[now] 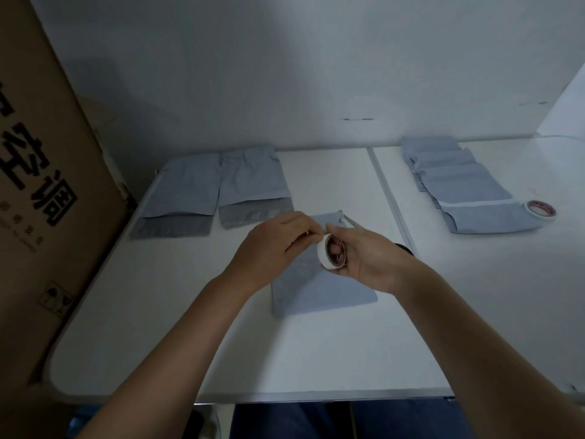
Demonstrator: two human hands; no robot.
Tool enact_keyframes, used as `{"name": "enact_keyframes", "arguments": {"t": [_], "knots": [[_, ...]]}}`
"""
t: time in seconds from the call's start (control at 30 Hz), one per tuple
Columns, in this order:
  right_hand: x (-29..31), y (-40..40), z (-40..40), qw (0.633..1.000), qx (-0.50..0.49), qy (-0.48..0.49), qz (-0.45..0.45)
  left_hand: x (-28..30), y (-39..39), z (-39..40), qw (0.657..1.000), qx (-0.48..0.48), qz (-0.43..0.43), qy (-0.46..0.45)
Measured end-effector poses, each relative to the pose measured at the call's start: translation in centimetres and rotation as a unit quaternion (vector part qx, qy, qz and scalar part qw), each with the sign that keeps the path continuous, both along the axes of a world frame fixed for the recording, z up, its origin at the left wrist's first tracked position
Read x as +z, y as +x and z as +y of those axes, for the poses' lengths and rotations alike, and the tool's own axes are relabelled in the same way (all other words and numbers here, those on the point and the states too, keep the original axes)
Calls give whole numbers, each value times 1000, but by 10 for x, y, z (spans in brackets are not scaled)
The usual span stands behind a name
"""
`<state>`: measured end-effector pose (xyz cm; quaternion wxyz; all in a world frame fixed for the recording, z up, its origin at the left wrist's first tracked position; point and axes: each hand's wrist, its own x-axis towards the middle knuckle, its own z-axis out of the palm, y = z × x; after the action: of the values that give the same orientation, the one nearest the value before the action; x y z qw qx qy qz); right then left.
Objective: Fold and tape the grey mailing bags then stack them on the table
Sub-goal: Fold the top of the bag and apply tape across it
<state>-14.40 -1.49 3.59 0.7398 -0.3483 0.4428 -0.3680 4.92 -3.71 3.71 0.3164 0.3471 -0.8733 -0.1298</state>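
1. I see the tape roll (332, 252) held above the middle of the white surface (158, 327), gripped in my right hand (370, 261) with its fingers curled round the rim.
2. My left hand (272, 245) is just left of the roll, its fingers (305, 231) pinched together at the roll's edge; whether they hold the tape end I cannot tell.
3. Both forearms reach in from the near edge, hands meeting over a folded grey bag (319, 296) lying flat beneath them.
4. Two open grey bags (218, 185) lie side by side at the far left.
5. At the far right a row of overlapping bags (459, 182) lies with a second tape roll (540, 210) at its near end.
6. A cardboard box (41, 185) stands at the left.
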Motion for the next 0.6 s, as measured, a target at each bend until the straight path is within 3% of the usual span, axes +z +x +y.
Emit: {"name": "enact_keyframes", "arguments": {"t": [0.13, 0.4, 0.5, 0.6], "knots": [[1, -6, 0, 999, 31, -4, -5, 4, 4, 1, 999, -29, -6, -13], [9, -8, 0, 971, 59, -137, 188, 7, 9, -4, 992, -60, -75, -79], [2, -3, 2, 946, -2, -196, 259, 10, 16, -3, 1000, -4, 9, 23], [-7, -1, 4, 931, -50, -217, 288, 6, 17, -1, 961, 134, 130, 206]]}}
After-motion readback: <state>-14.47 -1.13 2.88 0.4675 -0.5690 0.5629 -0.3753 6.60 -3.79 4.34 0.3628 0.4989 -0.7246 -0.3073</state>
